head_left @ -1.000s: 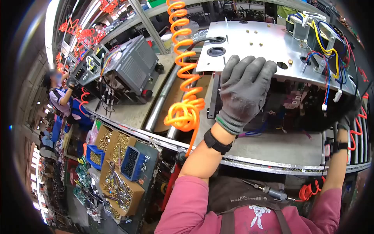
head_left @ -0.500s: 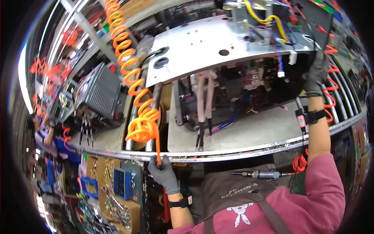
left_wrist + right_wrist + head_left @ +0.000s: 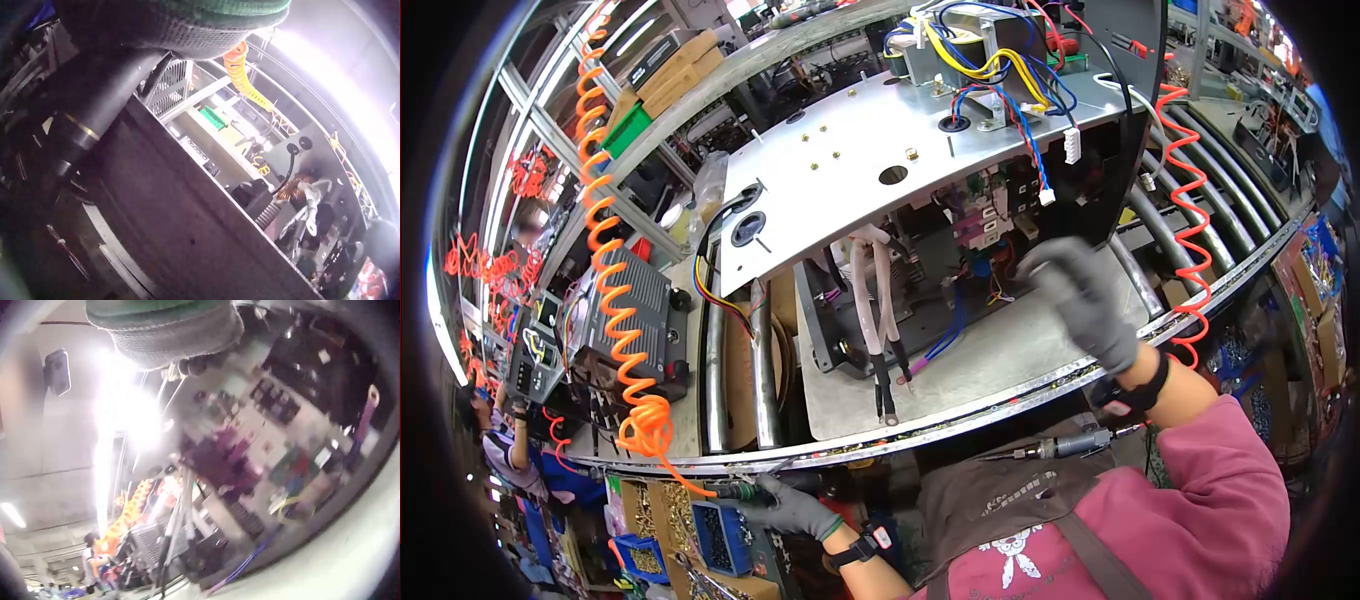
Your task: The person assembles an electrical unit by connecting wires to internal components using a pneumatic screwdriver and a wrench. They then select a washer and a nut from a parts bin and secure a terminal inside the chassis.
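In the head view my gloved left hand [image 3: 795, 508] is low, at the front rail, gripping a black cylindrical air tool [image 3: 740, 490] where the orange coiled hose ends. The barrel of this air tool [image 3: 106, 103] runs below the glove cuff in the left wrist view. My gloved right hand [image 3: 1085, 305], blurred by motion, hovers empty before the open front of a machine chassis. The chassis has a bright metal top plate [image 3: 800, 190] with holes and studs. Yellow, blue and red wires [image 3: 1000, 70] sit on its right end. Two pale sleeved cables [image 3: 870, 300] hang out in front.
An orange coiled hose [image 3: 615, 300] hangs at left; a red coiled hose [image 3: 1190, 220] hangs at right over rollers [image 3: 1225, 190]. A second grey machine [image 3: 625, 310] stands left. An inline air screwdriver [image 3: 1070, 443] lies across my apron. Blue bins [image 3: 722, 540] hold screws.
My left hand came off the top plate, down to the front rail, and took hold of the air tool. My right hand left the chassis's right side and moved left before its front.
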{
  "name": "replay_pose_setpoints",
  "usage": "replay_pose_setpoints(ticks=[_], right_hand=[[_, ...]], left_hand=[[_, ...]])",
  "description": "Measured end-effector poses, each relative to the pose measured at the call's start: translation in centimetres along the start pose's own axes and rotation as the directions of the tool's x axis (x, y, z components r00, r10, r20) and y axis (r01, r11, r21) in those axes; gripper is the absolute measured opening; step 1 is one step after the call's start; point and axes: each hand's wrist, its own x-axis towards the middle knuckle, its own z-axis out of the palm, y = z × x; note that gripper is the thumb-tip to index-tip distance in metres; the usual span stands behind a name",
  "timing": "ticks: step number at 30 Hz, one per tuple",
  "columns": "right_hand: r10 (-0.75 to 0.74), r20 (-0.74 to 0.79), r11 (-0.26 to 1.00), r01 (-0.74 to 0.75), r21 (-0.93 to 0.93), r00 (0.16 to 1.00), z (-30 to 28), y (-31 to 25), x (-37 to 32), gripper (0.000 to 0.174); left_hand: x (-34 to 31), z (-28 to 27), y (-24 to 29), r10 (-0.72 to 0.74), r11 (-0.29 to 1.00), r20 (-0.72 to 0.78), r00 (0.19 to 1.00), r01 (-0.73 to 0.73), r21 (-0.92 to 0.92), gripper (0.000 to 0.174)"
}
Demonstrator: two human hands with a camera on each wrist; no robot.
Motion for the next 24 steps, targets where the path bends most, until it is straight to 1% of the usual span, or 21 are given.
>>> replay_pose_setpoints(ticks=[1, 2, 3, 5, 6, 8, 9, 10, 11, 12, 13, 14, 15, 16, 17, 18, 19, 20, 21, 23, 24], right_hand=[[0.006, 0.094, 0.999, -0.010, 0.035, 0.996, 2.1, 0.3, -0.3, 0.013], [0.082, 0.205, 0.994, -0.095, 0.055, 0.975, 3.7, 0.1, -0.5, 0.018], [0.153, 0.314, 0.981, -0.182, 0.065, 0.937, 5.3, -0.1, -0.5, 0.024], [0.286, 0.385, 0.926, -0.356, 0.124, 0.878, 8.6, 0.7, -0.3, 0.036], [0.281, 0.386, 0.928, -0.352, 0.126, 0.879, 9.9, 1.0, 0.3, 0.036], [0.391, 0.430, 0.796, -0.533, 0.286, 0.814, 12.1, 1.2, 1.4, 0.037], [0.388, 0.433, 0.795, -0.533, 0.289, 0.814, 12.8, 1.1, 1.8, 0.037], [0.409, 0.467, 0.765, -0.573, 0.294, 0.784, 13.4, 1.1, 2.1, 0.039], [0.430, 0.500, 0.732, -0.614, 0.296, 0.752, 13.7, 1.1, 2.1, 0.040], [0.435, 0.500, 0.729, -0.618, 0.293, 0.749, 13.6, 1.0, 2.0, 0.040], [0.436, 0.516, 0.734, -0.623, 0.270, 0.737, 13.2, 0.8, 2.1, 0.045], [0.435, 0.531, 0.743, -0.623, 0.245, 0.727, 13.1, 0.7, 2.2, 0.049], [0.435, 0.530, 0.749, -0.619, 0.236, 0.728, 13.0, 0.9, 2.1, 0.049], [0.415, 0.546, 0.739, -0.620, 0.265, 0.728, 13.1, 1.3, 1.3, 0.051], [0.396, 0.562, 0.726, -0.623, 0.292, 0.726, 13.3, 1.7, 0.5, 0.053], [0.384, 0.605, 0.705, -0.644, 0.296, 0.698, 14.0, 2.3, -0.4, 0.057], [0.385, 0.607, 0.710, -0.644, 0.287, 0.695, 14.4, 2.6, -1.0, 0.057], [0.384, 0.615, 0.736, -0.631, 0.246, 0.689, 14.7, 2.8, -1.5, 0.058], [0.383, 0.621, 0.761, -0.614, 0.207, 0.684, 14.9, 2.8, -1.8, 0.060], [0.378, 0.605, 0.792, -0.583, 0.182, 0.701, 14.7, 1.9, -1.9, 0.056], [0.381, 0.598, 0.844, -0.530, 0.087, 0.705, 14.3, 0.9, -1.7, 0.052]], left_hand=[[-0.3, -0.1, 0.3, -0.033, 0.987, -0.043, 0.999, 0.039, 0.155, 0.075], [-0.2, 0.7, -1.8, 0.092, 0.987, -0.149, 0.985, -0.071, 0.142, 0.071], [-0.2, 0.8, -1.7, 0.093, 0.989, -0.148, 0.985, -0.073, 0.132, 0.071], [-0.4, 0.1, -1.1, 0.013, 0.996, -0.056, 0.998, -0.009, 0.084, 0.073], [-0.5, -0.7, 0.6, -0.036, 0.999, -0.006, 0.999, 0.036, 0.039, 0.068], [-0.3, -0.6, 0.0, -0.002, 1.000, -0.016, 1.000, 0.002, 0.008, 0.065], [-0.2, -0.6, -0.2, 0.032, 0.999, -0.021, 0.999, -0.032, -0.022, 0.062], [-0.1, -0.7, -0.3, 0.035, 0.999, -0.023, 0.999, -0.035, -0.019, 0.062], [0.1, -0.8, -0.1, 0.072, 0.997, -0.066, 0.995, -0.070, 0.036, 0.058], [0.0, -1.0, 0.0, 0.108, 0.991, -0.105, 0.989, -0.099, 0.091, 0.054], [-0.1, -1.2, 0.1, 0.103, 0.991, -0.099, 0.990, -0.094, 0.092, 0.054], [0.1, -1.5, 0.4, 0.185, 0.979, -0.132, 0.974, -0.172, 0.109, 0.052], [0.1, -1.6, 0.9, 0.263, 0.962, -0.165, 0.951, -0.244, 0.124, 0.049], [-0.4, -1.3, 1.7, 0.223, 0.957, -0.115, 0.968, -0.239, -0.162, 0.042], [-1.1, -1.0, 3.0, 0.210, 0.960, -0.111, 0.971, -0.226, -0.164, 0.042], [-1.8, -0.6, 4.3, 0.281, 0.917, 0.164, 0.946, -0.214, -0.336, 0.039], [-2.4, -0.3, 5.7, 0.377, 0.857, 0.404, 0.833, -0.149, -0.493, 0.036], [-3.1, -0.2, 7.8, 0.416, 0.860, 0.568, 0.710, -0.104, -0.500, 0.037], [-3.7, 0.1, 9.6, 0.445, 0.864, 0.703, 0.555, -0.059, -0.500, 0.039], [-5.0, 2.4, 10.1, 0.446, 0.816, 0.817, 0.365, 0.208, -0.539, 0.050], [-5.1, 1.3, 12.9, 0.416, 0.762, 0.875, 0.248, 0.430, -0.484, 0.057]])
